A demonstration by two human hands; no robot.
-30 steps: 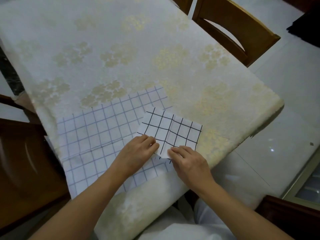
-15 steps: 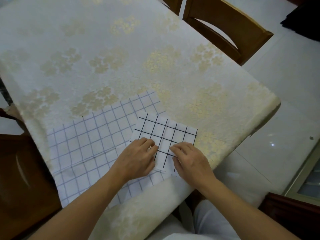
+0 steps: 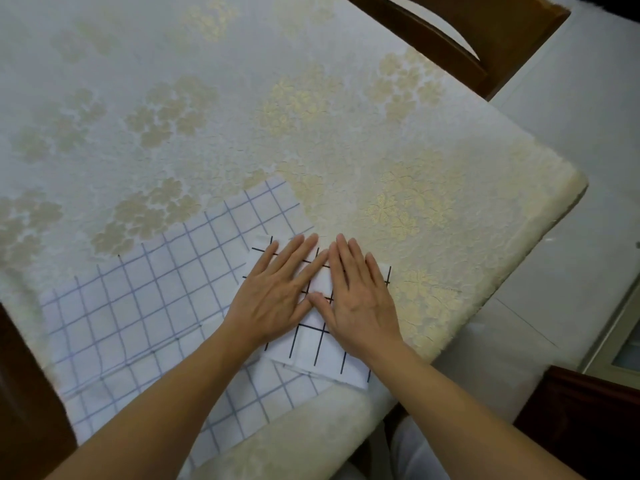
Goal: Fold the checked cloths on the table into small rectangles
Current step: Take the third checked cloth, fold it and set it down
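A small folded cloth (image 3: 318, 351), white with a bold black grid, lies near the worktop's (image 3: 450, 188) front edge, overlapping a larger, thinner blue-checked cloth (image 3: 145, 306) spread flat on the cream, gold-flowered covering. Both the left hand (image 3: 277, 292) and right hand (image 3: 356, 296) rest palm-down on the small cloth, fingers straight and splayed, thumbs nearly meeting, grasping nothing.

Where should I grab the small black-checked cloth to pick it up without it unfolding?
Pinch the folded black-checked cloth at its near corner by the table edge, coming from your side. That corner lies bare below both flat hands, and there the layers look stacked.
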